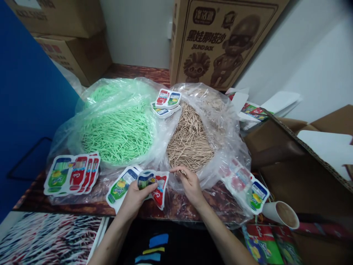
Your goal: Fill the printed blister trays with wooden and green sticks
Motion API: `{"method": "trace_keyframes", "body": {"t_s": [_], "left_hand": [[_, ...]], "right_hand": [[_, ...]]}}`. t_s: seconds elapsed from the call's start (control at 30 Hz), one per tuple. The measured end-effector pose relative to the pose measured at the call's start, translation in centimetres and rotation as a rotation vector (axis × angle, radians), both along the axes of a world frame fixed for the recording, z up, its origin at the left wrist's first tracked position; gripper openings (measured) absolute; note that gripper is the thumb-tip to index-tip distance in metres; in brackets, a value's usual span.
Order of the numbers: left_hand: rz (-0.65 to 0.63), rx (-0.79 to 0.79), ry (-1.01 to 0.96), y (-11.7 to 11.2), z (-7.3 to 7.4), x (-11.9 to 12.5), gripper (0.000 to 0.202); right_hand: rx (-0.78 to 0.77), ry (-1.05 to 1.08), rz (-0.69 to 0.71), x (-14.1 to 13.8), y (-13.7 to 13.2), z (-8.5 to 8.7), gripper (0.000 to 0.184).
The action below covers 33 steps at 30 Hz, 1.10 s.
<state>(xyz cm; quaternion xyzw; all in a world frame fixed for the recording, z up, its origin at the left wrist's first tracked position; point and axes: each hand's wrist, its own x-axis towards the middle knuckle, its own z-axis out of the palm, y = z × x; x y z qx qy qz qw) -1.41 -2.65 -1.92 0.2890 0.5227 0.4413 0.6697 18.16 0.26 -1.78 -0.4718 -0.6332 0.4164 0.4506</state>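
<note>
My left hand (pixel 135 197) is closed around a twin-pocket pouch (pixel 160 189) printed with green and red drink bottles. The pouch's top edge faces my right hand (pixel 191 187), whose fingers pinch a small bunch of thin brown sticks (pixel 182 172) beside it. Just beyond that hand, a clear plastic bag is filled with loose brown sticks (pixel 190 147). Another bag, to its left, holds bright green sticks (pixel 118 134). Beneath my left hand lie more flat pouches (pixel 117 193). Green sticks show inside the front one of an overlapping row of pouches (pixel 59 175) at the left.
More pouches (pixel 168 98) rest on the bags at the back. A tall carton (pixel 228 40) stands behind, with stacked boxes (pixel 79 55) at back left. To the right are a tilted paper cup (pixel 282 214) and an open cardboard box (pixel 298 169). Printed strips (pixel 49 237) fill the lower left.
</note>
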Motion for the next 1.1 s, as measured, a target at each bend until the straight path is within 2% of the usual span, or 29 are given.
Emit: {"method": "trace_keyframes", "body": {"t_s": [0.2, 0.73, 0.83, 0.93, 1.0, 1.1], "left_hand": [[-0.115, 0.082, 0.157, 0.2, 0.2, 0.1, 0.019], [-0.196, 0.100, 0.182, 0.8, 0.6, 1.0, 0.019], [-0.206, 0.118, 0.196, 0.9, 0.5, 1.4, 0.018], [-0.203, 0.134, 0.176, 1.0, 0.4, 1.9, 0.019], [-0.190, 0.144, 0.161, 1.1, 0.4, 2.1, 0.019], [-0.148, 0.157, 0.176, 1.1, 0.5, 2.2, 0.018]], "right_hand": [[-0.002, -0.004, 0.007, 0.0, 0.2, 0.1, 0.022], [-0.010, -0.015, 0.016, 0.0, 0.5, 0.6, 0.020], [-0.111, 0.138, -0.015, 0.0, 1.0, 1.2, 0.018], [-0.283, 0.488, -0.060, 0.0, 2.1, 2.1, 0.016], [-0.388, 0.673, -0.040, 0.0, 2.9, 2.6, 0.015], [-0.488, 0.800, 0.037, -0.2, 3.5, 3.1, 0.013]]}}
